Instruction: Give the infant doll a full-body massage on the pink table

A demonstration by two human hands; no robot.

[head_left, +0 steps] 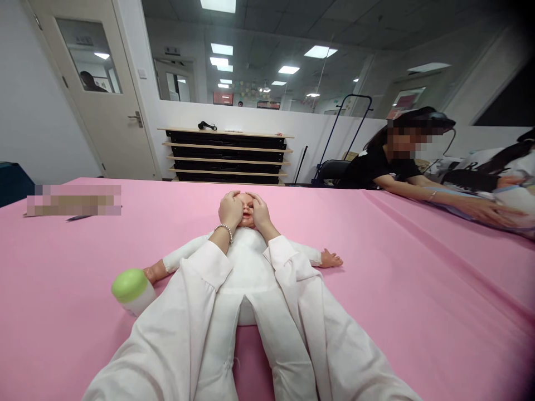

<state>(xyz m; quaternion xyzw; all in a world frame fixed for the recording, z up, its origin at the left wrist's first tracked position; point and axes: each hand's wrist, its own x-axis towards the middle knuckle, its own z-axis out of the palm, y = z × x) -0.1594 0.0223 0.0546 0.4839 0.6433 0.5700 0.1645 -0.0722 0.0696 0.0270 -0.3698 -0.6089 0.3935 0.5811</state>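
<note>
A baby doll [251, 262] with a white cloth body lies on its back, its legs toward me and its head at the far end. My left hand [231, 210], with a beaded bracelet at the wrist, cups one side of the doll's head, fingers curved over the forehead. Against the other side of the head, my right hand [259, 213] rests in the same way. Between my hands the doll's mouth and part of its face show; my palms hide the rest. Both arms of the doll stretch outward. By its hand on the left is a white bottle with a green cap [131, 287].
Pink cloth [401, 289] covers the table. A blurred-out item [73, 200] and a dark pen-like thing [79, 217] lie at the far left. At the right a person in black [376, 164] reaches over the table. Stacked shelving [228, 156] stands by the wall.
</note>
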